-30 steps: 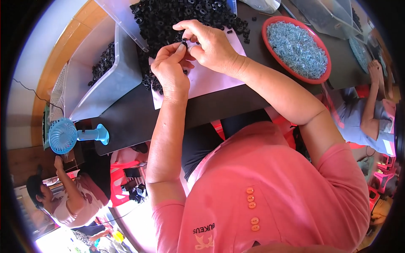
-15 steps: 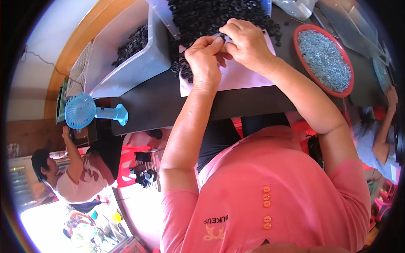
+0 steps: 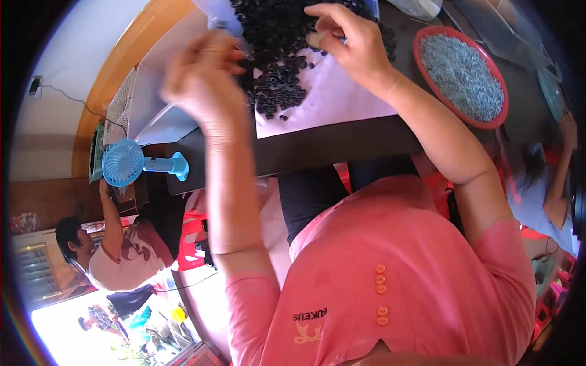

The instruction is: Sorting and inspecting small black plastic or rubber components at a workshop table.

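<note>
My left hand (image 3: 204, 79), smeared by motion, is over the translucent plastic bin (image 3: 160, 125) on the left; its fingers are too blurred to show whether they hold anything. Above the pale sheet (image 3: 351, 104) is my right hand (image 3: 357, 46), with the index finger stretched forward and apart from the thumb. A small shiny metal piece (image 3: 343, 41) shows in its curled fingers. Small black ring-like parts (image 3: 278, 85) lie in a loose heap on the sheet between my hands. More of them are massed at the far edge.
To the right stands a red basin (image 3: 502, 104) full of small silvery metal pieces (image 3: 464, 76). A blue fan (image 3: 124, 163) lies at the table's left edge (image 3: 213, 161). One person (image 3: 125, 259) is at left, and another person's arm (image 3: 558, 189) shows at far right.
My hands were together over the sheet. The left has swung away left to the bin, and the right has shifted slightly farther off. The black heap on the sheet is now uncovered.
</note>
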The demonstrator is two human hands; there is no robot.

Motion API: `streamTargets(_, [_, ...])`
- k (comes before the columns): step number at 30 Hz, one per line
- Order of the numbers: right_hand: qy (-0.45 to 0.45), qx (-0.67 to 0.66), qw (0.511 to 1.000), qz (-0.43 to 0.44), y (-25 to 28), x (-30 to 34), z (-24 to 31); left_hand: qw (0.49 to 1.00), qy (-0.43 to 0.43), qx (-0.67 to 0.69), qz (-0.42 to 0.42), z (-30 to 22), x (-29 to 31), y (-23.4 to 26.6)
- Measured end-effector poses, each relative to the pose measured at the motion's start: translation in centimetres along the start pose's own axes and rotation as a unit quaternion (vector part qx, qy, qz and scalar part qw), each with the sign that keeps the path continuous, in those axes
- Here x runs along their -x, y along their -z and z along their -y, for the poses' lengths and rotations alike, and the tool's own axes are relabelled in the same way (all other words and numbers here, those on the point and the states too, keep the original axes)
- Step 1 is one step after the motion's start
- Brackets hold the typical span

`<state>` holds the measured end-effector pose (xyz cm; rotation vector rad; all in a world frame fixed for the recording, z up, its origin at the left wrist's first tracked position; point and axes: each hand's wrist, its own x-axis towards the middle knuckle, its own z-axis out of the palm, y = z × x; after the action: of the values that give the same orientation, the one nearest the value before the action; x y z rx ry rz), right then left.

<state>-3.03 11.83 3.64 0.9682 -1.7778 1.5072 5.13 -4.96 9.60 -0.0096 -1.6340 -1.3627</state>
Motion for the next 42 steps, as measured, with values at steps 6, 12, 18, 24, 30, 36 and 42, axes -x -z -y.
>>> streamTargets(6, [-0.067,-0.117,0.990,-0.046,1.5,-0.9,0.6,0.944,-0.039,-0.325,0.035,0.0,-7.3,4.4])
streamTargets(12, [0.052,-0.125,0.986,-0.100,1.6,-1.0,0.0,0.905,-0.272,-0.301,0.126,3.4,0.4,0.4])
streamTargets(18, [-0.058,-0.113,0.988,-0.094,1.9,-1.3,0.9,0.894,-0.192,-0.263,0.307,7.8,6.0,-5.9])
streamTargets(24, [-0.055,-0.108,0.989,-0.089,2.2,-1.4,0.9,0.855,-0.171,-0.340,0.352,9.6,8.5,-8.4])
streamTargets(30, [-0.055,-0.137,0.985,-0.092,2.1,-1.4,0.1,0.868,-0.151,-0.327,0.342,10.3,8.3,-7.6])
streamTargets(36, [-0.070,-0.120,0.986,-0.088,1.6,-1.3,-1.0,0.831,-0.144,-0.404,0.355,10.4,8.4,-7.2])
streamTargets(42, [-0.119,-0.141,0.980,-0.075,1.6,-1.1,-1.3,0.859,-0.112,-0.365,0.341,10.0,8.4,-7.0])
